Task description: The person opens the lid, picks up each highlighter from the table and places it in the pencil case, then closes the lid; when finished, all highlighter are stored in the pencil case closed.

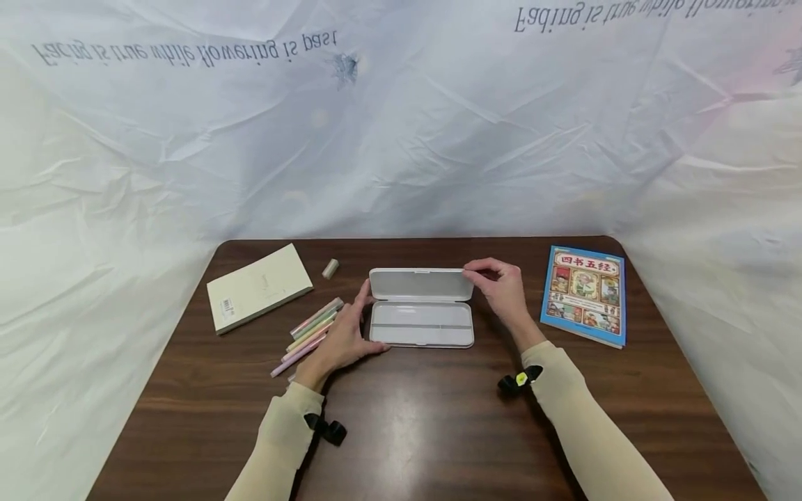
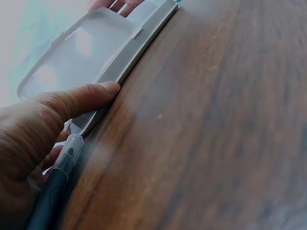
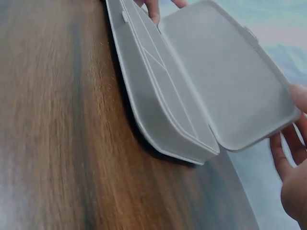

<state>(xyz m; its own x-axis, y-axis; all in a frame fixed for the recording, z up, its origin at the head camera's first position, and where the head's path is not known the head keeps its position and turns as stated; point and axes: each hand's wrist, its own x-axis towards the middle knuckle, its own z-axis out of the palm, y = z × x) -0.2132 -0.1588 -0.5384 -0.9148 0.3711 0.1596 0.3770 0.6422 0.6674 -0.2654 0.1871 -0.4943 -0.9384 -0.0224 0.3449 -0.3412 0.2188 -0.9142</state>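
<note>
A white pencil case (image 1: 407, 336) lies with its lid (image 1: 416, 285) raised, its inside split by thin dividers and holding nothing. My left hand (image 1: 344, 334) holds the case's left end, its thumb (image 2: 103, 93) on the front edge and the fingers reaching round toward the back. At the lid's upper right corner, my right hand (image 1: 501, 289) pinches the edge between thumb and fingers. Several pastel pens (image 1: 313, 330) lie beside and partly under the left hand. The left wrist view shows a pen (image 2: 57, 175) with a clear cap and dark barrel close under that hand.
A cream book (image 1: 260, 289) lies at the back left, with a small pale block (image 1: 330, 268) right of it. The blue illustrated book (image 1: 584, 296) is at the back right. A white printed curtain (image 1: 401, 139) hangs behind the brown table (image 1: 407, 417).
</note>
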